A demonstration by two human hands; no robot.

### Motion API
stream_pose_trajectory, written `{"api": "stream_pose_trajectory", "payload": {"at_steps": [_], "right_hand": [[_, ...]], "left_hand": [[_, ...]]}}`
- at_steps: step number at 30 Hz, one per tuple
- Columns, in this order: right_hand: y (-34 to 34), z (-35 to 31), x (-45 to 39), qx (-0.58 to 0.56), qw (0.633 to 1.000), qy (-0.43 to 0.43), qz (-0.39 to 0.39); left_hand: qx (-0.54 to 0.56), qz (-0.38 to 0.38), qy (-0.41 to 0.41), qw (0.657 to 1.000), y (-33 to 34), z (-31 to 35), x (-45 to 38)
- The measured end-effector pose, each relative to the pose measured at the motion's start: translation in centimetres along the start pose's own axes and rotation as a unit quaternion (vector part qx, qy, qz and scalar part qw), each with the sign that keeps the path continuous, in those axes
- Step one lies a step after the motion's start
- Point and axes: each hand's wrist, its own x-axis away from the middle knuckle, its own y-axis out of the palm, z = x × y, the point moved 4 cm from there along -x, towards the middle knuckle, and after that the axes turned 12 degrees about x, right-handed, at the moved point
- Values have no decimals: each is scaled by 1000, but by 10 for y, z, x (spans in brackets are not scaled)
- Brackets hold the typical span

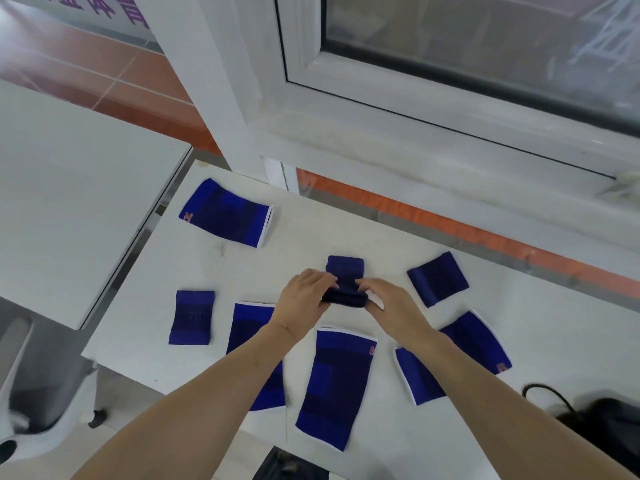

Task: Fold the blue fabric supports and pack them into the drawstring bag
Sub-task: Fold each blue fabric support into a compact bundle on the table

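I see bright, even daylight from the window [485,46] at one o'clock; shadows stay faint, glass shows reflections, and edges bend and blur around seven o'clock.

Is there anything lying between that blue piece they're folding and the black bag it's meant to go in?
Yes. Between the support being folded and the black bag at the table's near right lie two flat supports. Lifting over them should clear.

Both hands meet over the white table [398,244]: left hand [304,299] and right hand [388,303] grip a small dark-blue fabric support [344,271], folding its near end; a black drawstring bag [602,424] sits far right.
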Motion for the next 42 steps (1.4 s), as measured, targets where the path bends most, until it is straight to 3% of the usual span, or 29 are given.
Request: {"api": "stream_pose_trajectory", "payload": {"at_steps": [3,6,12,18,22,26,31,34,38,42], "right_hand": [[14,10,9,39,998,42,-8],[14,10,8,32,997,67,-2],[16,11,-2,17,994,111,3],[19,9,-15,-101,970,217,45],[19,8,-20,-113,962,244,47],[19,6,-24,-89,965,244,41],[19,6,-23,-117,960,250,42],[19,9,-21,-111,958,259,46],[14,7,-12,-46,966,247,61],[8,-2,-9,170,976,86,101]], "left_hand": [[-6,-69,-58,996,16,-5,9],[40,-82,-125,988,24,-12,12],[123,-46,-187,974,27,-15,12],[310,81,-348,881,26,-15,9],[292,95,-375,875,29,-15,4],[193,95,-326,921,26,-13,1],[12,53,-102,993,18,-2,13],[-73,-18,-15,997,23,-4,21],[-163,-110,-2,980,27,-10,24],[-208,-146,9,967,28,-10,26]]}}
